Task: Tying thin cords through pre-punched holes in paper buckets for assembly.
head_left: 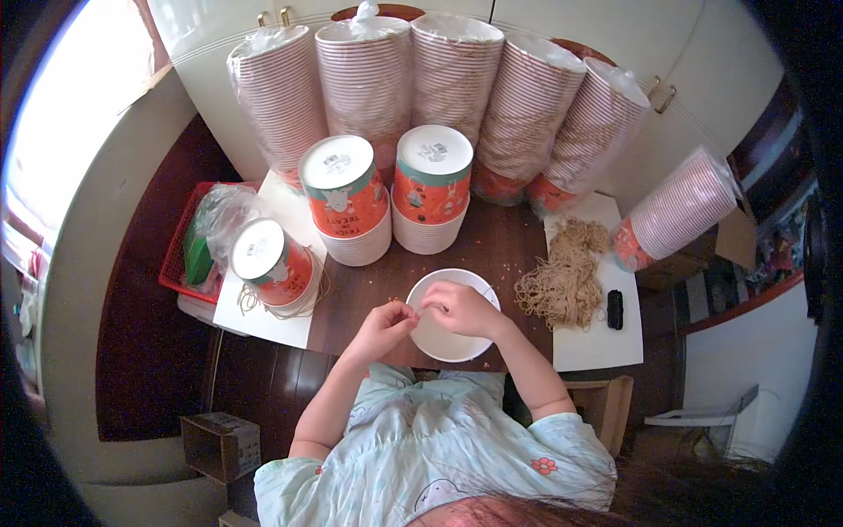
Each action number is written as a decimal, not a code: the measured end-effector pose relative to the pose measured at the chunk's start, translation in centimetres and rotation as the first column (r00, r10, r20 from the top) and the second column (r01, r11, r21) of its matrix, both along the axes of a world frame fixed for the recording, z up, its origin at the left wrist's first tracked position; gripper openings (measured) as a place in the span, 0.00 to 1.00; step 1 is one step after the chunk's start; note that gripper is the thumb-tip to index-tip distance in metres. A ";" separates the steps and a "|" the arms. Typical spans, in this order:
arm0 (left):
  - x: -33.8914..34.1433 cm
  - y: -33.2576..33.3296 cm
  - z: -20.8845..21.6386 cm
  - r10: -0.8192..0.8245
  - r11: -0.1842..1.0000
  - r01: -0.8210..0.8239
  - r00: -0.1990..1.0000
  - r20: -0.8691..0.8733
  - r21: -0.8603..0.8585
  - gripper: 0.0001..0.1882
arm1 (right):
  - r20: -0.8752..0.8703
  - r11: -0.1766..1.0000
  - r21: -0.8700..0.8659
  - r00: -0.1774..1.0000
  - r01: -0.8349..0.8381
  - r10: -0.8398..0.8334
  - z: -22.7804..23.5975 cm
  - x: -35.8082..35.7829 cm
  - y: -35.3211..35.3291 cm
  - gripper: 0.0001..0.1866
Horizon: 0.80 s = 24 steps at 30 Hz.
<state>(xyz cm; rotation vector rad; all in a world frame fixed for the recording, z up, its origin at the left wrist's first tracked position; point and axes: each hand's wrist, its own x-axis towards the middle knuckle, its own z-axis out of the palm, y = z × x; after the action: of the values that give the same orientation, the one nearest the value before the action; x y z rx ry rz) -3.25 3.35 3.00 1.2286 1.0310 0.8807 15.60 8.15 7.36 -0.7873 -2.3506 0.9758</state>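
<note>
A white paper bucket sits upright, mouth up, at the table's near edge in front of me. My left hand reaches over its left rim with thumb and fingers pinched together. Against it, above the bucket's opening, my right hand is also closed in a pinch. Whatever lies between the fingertips is too small to make out. A thin light strand shows by the bucket's upper right rim. To the right lies a tangled heap of tan cords on a white board.
Upside-down printed orange-and-green buckets stand stacked in two piles, with another bucket at left amid cords. Tall plastic-wrapped bucket stacks line the back. A red basket, a black object and a cardboard box flank them.
</note>
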 end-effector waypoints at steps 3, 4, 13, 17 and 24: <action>-0.2 0.0 0.0 -0.002 0.999 0.009 0.988 0.153 -0.042 0.04 | 0.026 0.991 0.121 0.997 0.062 -0.066 -1.3 -0.2 -0.4 0.07; -0.3 0.0 0.1 -0.015 0.999 0.023 0.985 0.173 -0.042 0.03 | 0.056 0.994 0.099 0.997 0.045 -0.051 -1.5 -0.3 -0.5 0.07; -1.0 0.2 -1.2 0.044 0.996 -0.025 0.970 0.240 -0.083 0.02 | 0.064 0.983 0.121 0.988 0.135 -0.144 -1.1 -0.4 -1.8 0.07; -1.2 0.2 -1.0 0.070 0.993 -0.047 0.971 0.227 -0.105 0.02 | 0.137 0.962 0.269 0.987 0.043 -0.082 -1.4 -1.4 -4.2 0.05; -1.3 0.0 -0.8 0.053 0.998 -0.050 0.992 0.110 -0.032 0.04 | 0.099 0.929 0.295 0.960 0.225 -0.264 -2.5 -1.7 -3.4 0.10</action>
<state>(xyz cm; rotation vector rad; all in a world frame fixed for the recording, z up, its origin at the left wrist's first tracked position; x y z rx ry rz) -4.58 3.34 2.22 1.1196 0.9865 0.9599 13.87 4.78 4.81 -1.0276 -2.3605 0.4830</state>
